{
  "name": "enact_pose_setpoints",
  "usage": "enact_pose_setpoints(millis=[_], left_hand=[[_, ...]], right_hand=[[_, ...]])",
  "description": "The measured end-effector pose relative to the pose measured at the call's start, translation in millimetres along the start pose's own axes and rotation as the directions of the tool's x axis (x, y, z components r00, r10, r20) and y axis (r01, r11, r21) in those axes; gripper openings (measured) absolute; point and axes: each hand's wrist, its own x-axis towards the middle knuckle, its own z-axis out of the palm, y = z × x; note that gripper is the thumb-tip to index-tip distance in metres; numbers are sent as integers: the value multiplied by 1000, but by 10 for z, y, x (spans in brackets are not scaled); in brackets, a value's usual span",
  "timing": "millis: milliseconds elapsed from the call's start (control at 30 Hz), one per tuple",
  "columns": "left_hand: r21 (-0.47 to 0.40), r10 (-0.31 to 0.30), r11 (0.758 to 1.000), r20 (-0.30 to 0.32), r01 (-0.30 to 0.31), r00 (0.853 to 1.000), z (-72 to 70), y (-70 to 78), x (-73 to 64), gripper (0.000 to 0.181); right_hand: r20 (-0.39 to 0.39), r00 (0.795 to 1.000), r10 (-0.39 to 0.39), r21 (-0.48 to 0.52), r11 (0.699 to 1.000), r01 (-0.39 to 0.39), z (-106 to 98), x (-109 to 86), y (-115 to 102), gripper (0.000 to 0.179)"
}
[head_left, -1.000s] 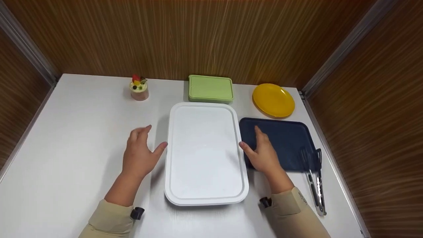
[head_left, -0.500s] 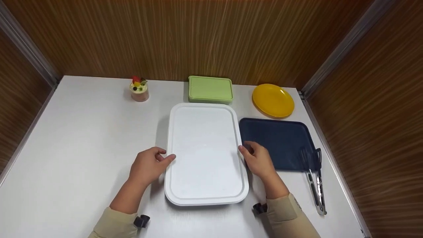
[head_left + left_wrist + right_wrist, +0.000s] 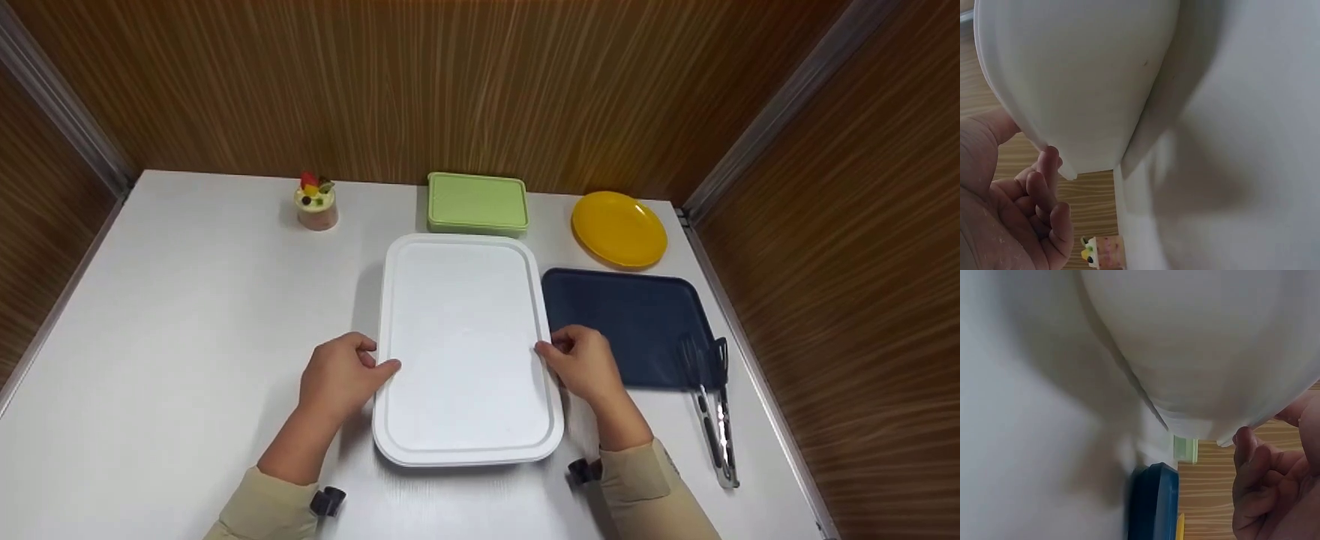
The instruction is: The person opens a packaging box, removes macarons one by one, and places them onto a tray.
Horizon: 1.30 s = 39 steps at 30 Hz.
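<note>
A white rectangular storage box stands in the middle of the table, with a white lid [image 3: 465, 330] on top. My left hand [image 3: 337, 379] pinches the lid's left rim, thumb on top and fingertips under the edge. On the opposite side my right hand [image 3: 589, 364] pinches the right rim in the same way. Both wrist views show the curled fingers [image 3: 1049, 163] below the lid's edge and the box's side wall [image 3: 1089, 84] beneath. The lid looks seated on the box. What lies inside is hidden.
Behind the box sits a green lidded container [image 3: 478, 202], with a fruit-topped dessert cup [image 3: 316, 206] to its left. At right are a yellow plate [image 3: 619, 229] and a dark blue tray [image 3: 622, 322], with metal tongs [image 3: 716, 420] across its edge. Wood-grain panels [image 3: 480, 82] enclose the table.
Both hands have come from beside the box, fingers spread, to its rim. Their fingers have curled and now pinch the lid's two long edges. The box has stayed put.
</note>
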Motion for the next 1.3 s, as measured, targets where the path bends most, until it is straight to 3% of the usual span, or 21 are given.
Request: enact_pose_setpoints(millis=[500,667,1000,1300], left_hand=[[-17,14,1000,-31,-14,999,-25,35,-20,38],[-34,-1,999,-25,0,1000,-85,29,-25,39],[-78,-24,997,-46,20,999,-368,-32,-46,42],[-76,-67,995,-65,62,996,-712,-165,-82,48]], right_hand=[[-19,999,-30,-18,999,29,-38,2,-65,19],[30,999,-43,17,999,43,-65,-29,-114,21],[119,982,-146,161,979,126,-43,-108,-341,37],[156,950,-272,291,932,219,142,-231,-624,51]])
